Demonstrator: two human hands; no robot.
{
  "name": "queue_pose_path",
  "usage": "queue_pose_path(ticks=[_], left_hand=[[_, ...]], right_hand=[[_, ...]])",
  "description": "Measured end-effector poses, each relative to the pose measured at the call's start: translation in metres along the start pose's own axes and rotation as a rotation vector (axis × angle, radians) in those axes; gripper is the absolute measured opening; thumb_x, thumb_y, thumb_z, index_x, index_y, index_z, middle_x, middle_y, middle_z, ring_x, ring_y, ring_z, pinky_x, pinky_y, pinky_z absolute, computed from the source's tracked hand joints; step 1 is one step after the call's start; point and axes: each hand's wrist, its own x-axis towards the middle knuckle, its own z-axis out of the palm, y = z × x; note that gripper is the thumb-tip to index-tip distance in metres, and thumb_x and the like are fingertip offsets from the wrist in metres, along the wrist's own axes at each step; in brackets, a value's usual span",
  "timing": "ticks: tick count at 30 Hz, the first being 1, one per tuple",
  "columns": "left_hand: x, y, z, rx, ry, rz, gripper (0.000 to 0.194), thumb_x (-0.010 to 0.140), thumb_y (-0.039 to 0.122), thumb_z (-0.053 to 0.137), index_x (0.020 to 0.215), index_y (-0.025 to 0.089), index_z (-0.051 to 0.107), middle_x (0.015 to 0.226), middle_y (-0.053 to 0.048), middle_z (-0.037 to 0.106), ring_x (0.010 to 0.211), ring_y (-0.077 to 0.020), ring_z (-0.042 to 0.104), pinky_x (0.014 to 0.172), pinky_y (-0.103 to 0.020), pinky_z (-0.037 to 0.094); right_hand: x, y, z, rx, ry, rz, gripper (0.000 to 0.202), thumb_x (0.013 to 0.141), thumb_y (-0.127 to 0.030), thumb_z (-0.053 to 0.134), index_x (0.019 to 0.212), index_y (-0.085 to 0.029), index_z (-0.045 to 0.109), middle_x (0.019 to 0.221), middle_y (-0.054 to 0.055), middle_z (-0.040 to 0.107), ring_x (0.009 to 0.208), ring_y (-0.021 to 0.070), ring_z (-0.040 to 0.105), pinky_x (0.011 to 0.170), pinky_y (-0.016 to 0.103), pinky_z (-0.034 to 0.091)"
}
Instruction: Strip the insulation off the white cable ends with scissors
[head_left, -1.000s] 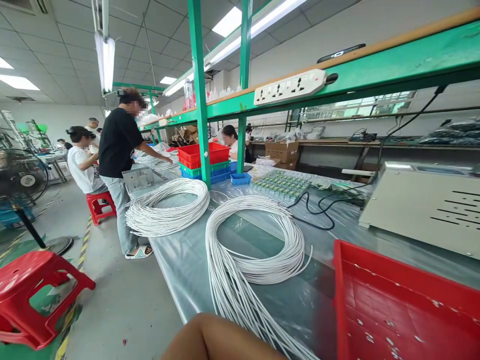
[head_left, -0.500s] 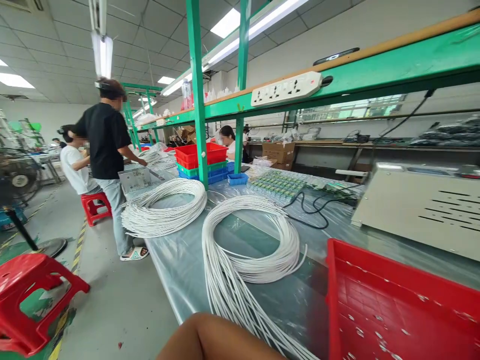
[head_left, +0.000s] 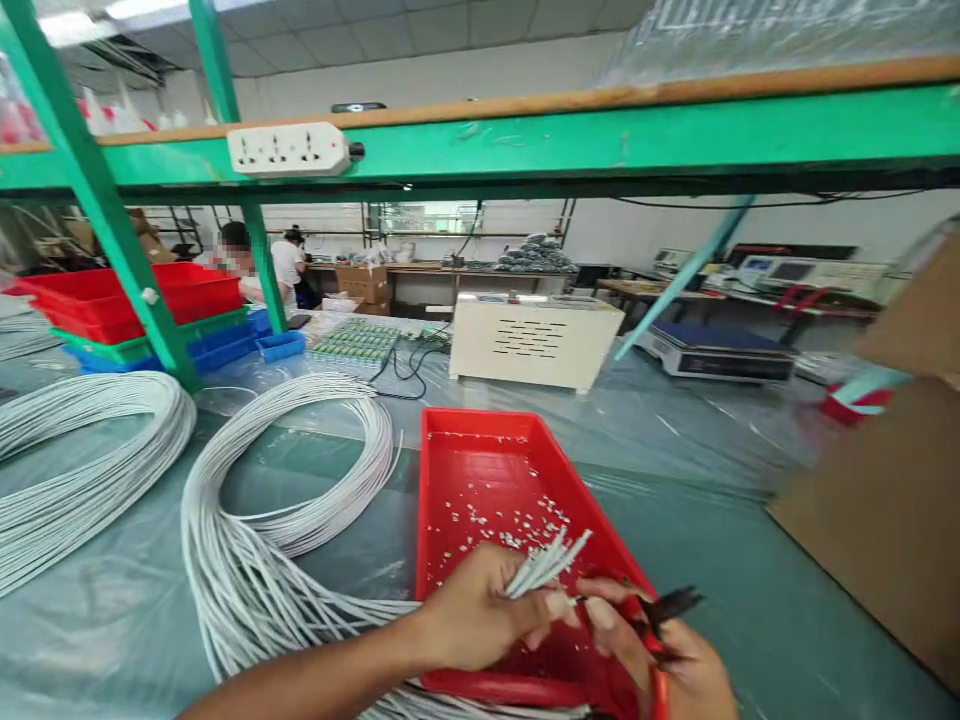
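Note:
My left hand [head_left: 480,605] is closed around a bunch of white cable ends [head_left: 551,565], which stick up past its fingers over the red tray [head_left: 480,460]. Close to its right, my right hand [head_left: 694,665] grips a pair of pliers [head_left: 671,605] with dark jaws and red handles, mostly covered by the palm. Thumb and forefinger of that hand meet a small dark tip beside my left thumb; what it is I cannot make out. The held cables run back under my left forearm to a white cable coil [head_left: 199,490] on the table. Small white scraps are scattered in the tray.
Another cable coil [head_left: 161,430] lies at the left. Behind the tray stand a beige metal box [head_left: 536,340] and a scale [head_left: 720,350]. Cardboard [head_left: 885,520] rises at the right. A green shelf beam [head_left: 525,150] crosses above. People sit beyond the stacked trays.
My view has swung right and down to the red tray. Both hands are now in sight, with the cable ends and pliers; before, only part of an arm showed at the bottom.

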Motion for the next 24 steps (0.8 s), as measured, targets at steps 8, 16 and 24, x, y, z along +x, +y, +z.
queue_pose_path(ticks=[8, 16, 24], left_hand=[[0.004, 0.0, -0.003, -0.077, -0.048, -0.059, 0.042, 0.075, 0.051, 0.056, 0.07, 0.009, 0.062, 0.049, 0.005, 0.043, 0.047, -0.0073, 0.035, 0.048, -0.02, 0.024], [0.006, 0.004, -0.004, -0.17, -0.1, -0.079, 0.034, 0.077, 0.043, 0.058, 0.073, 0.009, 0.065, 0.049, 0.005, 0.045, 0.047, -0.0064, 0.037, 0.051, -0.018, 0.031], [0.006, 0.002, 0.002, -0.16, 0.0, -0.06, 0.02, 0.073, 0.031, 0.065, 0.073, 0.011, 0.066, 0.068, -0.002, 0.062, 0.063, -0.0117, 0.053, 0.061, -0.021, 0.041]], right_hand=[[-0.003, -0.02, 0.019, 0.282, -0.097, 0.166, 0.027, 0.064, -0.04, 0.074, 0.062, -0.017, 0.061, 0.048, -0.005, 0.048, 0.047, 0.0083, 0.041, 0.047, 0.018, 0.033], [0.005, -0.026, 0.01, 0.38, -0.358, 0.353, 0.026, 0.07, -0.034, 0.071, 0.061, -0.014, 0.055, 0.055, -0.004, 0.049, 0.049, 0.0061, 0.036, 0.049, 0.017, 0.03], [0.006, -0.024, 0.01, 0.407, -0.213, 0.347, 0.027, 0.067, -0.034, 0.073, 0.061, -0.015, 0.055, 0.05, -0.006, 0.045, 0.046, 0.0059, 0.036, 0.046, 0.016, 0.029]])
